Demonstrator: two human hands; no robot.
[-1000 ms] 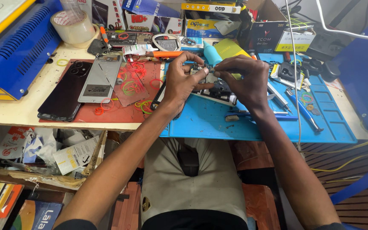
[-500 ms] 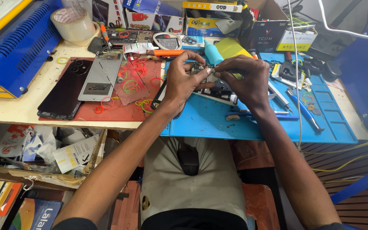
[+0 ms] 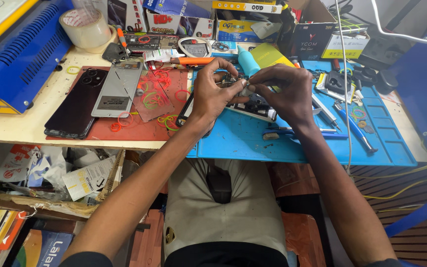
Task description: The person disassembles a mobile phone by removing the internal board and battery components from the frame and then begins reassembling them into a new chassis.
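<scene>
A big bench [image 3: 21,129] fills the top of the view, with a person sitting at it. On its left end stands a large blue machine [image 3: 18,54] with slots in its side. On the right part lies a wide blue mat [image 3: 282,146]. Beside it, to the left, lies a red mat [image 3: 139,126] dotted with small rubber bands.

On the red mat rests a dark phone [image 3: 77,101], face down, with its camera rings showing. Just beside it lies a grey phone back cover [image 3: 117,88]. A roll of clear tape [image 3: 86,28] stands near the blue machine. Boxes [image 3: 245,27] line the back of the bench.

In the middle, on the blue mat, lies an opened phone [image 3: 253,105] with its inner parts showing. Both hands are over it. The left hand [image 3: 213,96] has its fingers curled, and the thumb and first finger pinch a small pale part [image 3: 245,90] just above the opened phone. The right hand [image 3: 285,94] comes in from the other side and its fingertips pinch the same small part, so the two hands touch there. What the part is, is too small to tell.

An orange-handled tool [image 3: 193,61] lies behind the hands. Tweezers [image 3: 292,131] lie on the blue mat near the right wrist.
</scene>
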